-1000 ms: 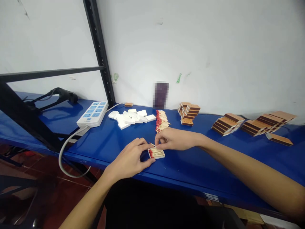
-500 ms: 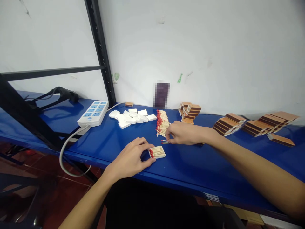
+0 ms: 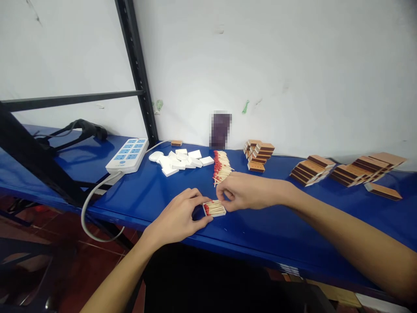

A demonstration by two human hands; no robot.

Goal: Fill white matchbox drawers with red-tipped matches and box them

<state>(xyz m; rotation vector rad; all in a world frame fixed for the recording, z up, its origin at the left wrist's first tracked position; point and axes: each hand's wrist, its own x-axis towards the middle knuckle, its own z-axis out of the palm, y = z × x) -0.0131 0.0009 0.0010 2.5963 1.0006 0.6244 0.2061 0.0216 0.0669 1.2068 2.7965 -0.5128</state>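
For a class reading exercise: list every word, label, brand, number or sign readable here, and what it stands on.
Nothing can be read.
White power strip: markings too small to read.
Front matchbox of the leftmost stack: faint marks, too small.
Dark patch: pixelated, unreadable.
Match tray: no lettering visible.

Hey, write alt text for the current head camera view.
A person's left hand holds a small white tray of red-tipped matches on a blue table, the right hand at its far right corner. Beyond lie loose matches, white pieces and stacked matchboxes.
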